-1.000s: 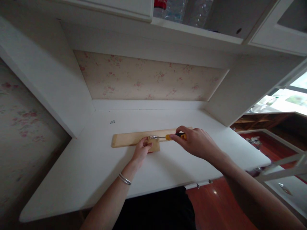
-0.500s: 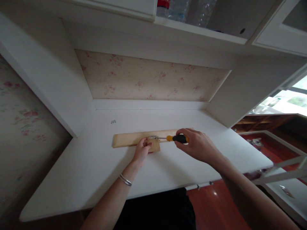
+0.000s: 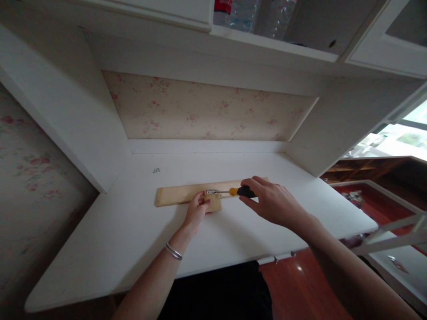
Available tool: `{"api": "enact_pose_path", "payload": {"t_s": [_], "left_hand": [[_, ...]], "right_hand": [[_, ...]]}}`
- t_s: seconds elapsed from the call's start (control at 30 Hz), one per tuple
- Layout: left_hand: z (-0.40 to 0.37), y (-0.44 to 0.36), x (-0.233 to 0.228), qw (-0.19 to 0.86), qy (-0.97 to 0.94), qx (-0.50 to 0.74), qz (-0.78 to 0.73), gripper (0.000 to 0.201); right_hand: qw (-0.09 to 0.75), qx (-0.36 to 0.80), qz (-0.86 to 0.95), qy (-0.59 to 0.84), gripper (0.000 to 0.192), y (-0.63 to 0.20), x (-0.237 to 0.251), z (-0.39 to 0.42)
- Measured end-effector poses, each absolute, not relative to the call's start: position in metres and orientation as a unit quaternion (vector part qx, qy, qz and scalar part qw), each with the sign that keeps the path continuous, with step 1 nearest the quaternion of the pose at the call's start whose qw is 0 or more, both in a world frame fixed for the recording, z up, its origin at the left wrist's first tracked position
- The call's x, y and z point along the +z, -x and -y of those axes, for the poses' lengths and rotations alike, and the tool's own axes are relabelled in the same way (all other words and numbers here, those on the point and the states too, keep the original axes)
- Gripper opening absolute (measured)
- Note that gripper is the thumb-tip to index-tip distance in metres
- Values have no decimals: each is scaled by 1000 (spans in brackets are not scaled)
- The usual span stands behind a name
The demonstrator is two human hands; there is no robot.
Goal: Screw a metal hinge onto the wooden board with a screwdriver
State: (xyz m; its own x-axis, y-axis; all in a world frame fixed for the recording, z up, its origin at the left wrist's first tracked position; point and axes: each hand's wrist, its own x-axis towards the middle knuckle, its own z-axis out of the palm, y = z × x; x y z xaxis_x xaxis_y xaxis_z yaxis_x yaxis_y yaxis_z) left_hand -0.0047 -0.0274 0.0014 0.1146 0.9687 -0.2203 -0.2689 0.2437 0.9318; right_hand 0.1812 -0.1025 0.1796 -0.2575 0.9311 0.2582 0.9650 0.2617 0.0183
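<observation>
My right hand (image 3: 267, 195) is closed round the black and yellow handle of a screwdriver (image 3: 246, 191). The shaft points left, its tip at a small metal hinge (image 3: 211, 192). My left hand (image 3: 196, 208) grips a small square wooden block (image 3: 215, 204), thumb on its face and fingers partly hidden. The hinge lies along the block's upper edge; whether a screw sits under the tip is too small to tell. Just behind the block, a long pale wooden board (image 3: 176, 194) lies flat on the white desk (image 3: 140, 240).
Several small dark metal pieces (image 3: 156, 170) lie on the desk, back left. White side panels and an overhead shelf (image 3: 273, 42) with plastic bottles (image 3: 245, 15) enclose the work area. A white chair (image 3: 393, 231) stands at the right, over a red floor.
My right hand and the screwdriver have shifted slightly left towards the hinge. My left hand keeps its hold on the block. The whole view has moved a little.
</observation>
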Motion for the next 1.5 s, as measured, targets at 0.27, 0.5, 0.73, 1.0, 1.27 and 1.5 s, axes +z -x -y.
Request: {"api": "enact_pose_path", "payload": {"t_s": [0.27,0.5,0.73,1.0,1.27,1.5], "left_hand": [[29,6,6,643,-379,480,-460,41],[27,7,0,655,-375,475,-454,43],[27,9,2,655,-365,476,-459,45],[26,9,1,666,-364,466,-455,47],[27,10,0,658,-383,465,-452,44],[26,10,3,654,-366,472,-464,44]], "right_hand": [[50,-103,742,661,49,-177,183,99],[62,-87,780,616,42,-176,188,101],[60,-101,788,605,32,-173,190,98],[53,-118,731,670,46,-175,185,93],[78,-128,732,665,46,-176,185,94],[95,-97,776,616,41,-176,182,94]]}}
